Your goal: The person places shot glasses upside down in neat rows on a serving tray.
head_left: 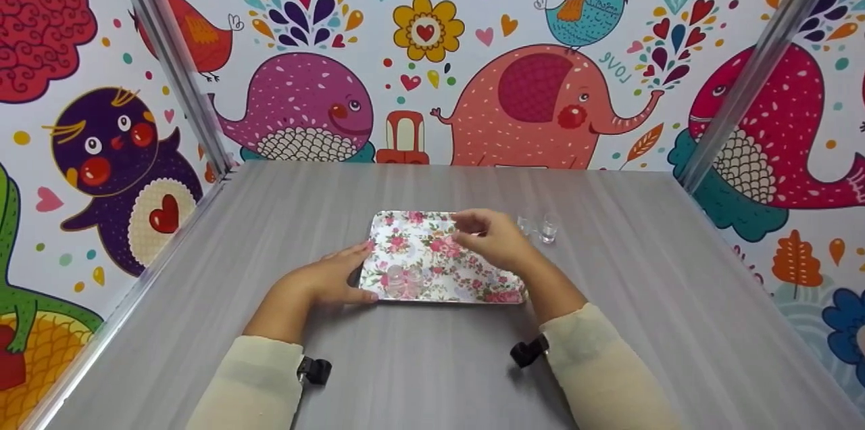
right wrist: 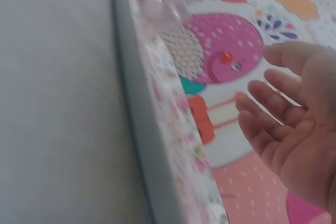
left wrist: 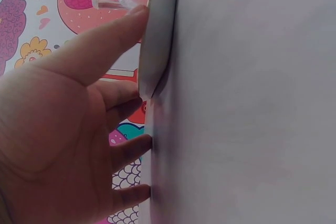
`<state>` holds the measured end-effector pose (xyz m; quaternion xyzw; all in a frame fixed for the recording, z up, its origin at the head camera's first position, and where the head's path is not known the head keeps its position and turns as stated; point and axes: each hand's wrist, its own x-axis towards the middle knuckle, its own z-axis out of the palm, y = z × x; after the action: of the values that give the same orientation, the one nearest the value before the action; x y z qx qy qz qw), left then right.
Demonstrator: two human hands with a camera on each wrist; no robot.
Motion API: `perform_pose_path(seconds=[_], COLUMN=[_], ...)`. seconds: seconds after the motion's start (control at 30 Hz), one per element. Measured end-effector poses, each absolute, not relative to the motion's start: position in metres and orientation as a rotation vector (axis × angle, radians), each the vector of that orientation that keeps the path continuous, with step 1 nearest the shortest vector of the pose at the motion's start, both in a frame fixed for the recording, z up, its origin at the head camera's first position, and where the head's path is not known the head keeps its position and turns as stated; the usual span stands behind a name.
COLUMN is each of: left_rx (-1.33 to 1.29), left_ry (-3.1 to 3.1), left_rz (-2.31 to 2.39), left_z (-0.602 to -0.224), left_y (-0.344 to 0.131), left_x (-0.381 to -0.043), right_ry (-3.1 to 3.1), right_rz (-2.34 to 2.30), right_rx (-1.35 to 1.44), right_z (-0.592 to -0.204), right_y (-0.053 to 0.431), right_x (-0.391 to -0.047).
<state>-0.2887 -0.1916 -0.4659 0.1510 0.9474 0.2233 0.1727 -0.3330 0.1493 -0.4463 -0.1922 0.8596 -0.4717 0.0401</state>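
A flat tray (head_left: 439,268) with a pink rose print lies on the table. My left hand (head_left: 329,276) rests at its left side, fairly straight fingers along the edge and thumb at the near corner. In the left wrist view, the thumb (left wrist: 118,30) touches the tray's rim. Small clear shot glasses (head_left: 404,276) stand together on the tray near that corner. Over the tray's right part is my right hand (head_left: 497,241), fingers loosely bent. The right wrist view shows this hand (right wrist: 299,114) holding nothing, apart from the tray's surface.
Beyond my right hand, more small clear glasses (head_left: 548,230) stand on the grey table (head_left: 419,355). Walls with cartoon animals (head_left: 527,105) and metal posts (head_left: 757,65) enclose the back and sides. A black wrist camera (head_left: 529,350) sits on the right sleeve.
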Motion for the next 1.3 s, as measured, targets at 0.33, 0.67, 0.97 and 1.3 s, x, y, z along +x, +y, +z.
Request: perform_pose_path(seconds=[0.33,0.67,0.97,1.3], left_rx=[0.423,0.424,0.425,0.427], left_ry=[2.691,2.694,2.688,2.697], left_rz=[0.622,0.630,0.644,0.645], left_z=[-0.465,-0.466,-0.467,-0.469], left_y=[-0.191,-0.192,-0.192,-0.193], left_x=[-0.290,-0.290,-0.289,-0.290], right_ry=[2.714,2.736,2.713,2.599], right_rz=[-1.657,-1.758,-1.664,-1.683], right_rx=[-0.284,-0.009,0.198,0.163], right_z=[-0.435,-0.432,-0.447,-0.467], right_y=[0.213,0.267,0.292,0.294], right_x=[-0.349,-0.358,-0.366,-0.372])
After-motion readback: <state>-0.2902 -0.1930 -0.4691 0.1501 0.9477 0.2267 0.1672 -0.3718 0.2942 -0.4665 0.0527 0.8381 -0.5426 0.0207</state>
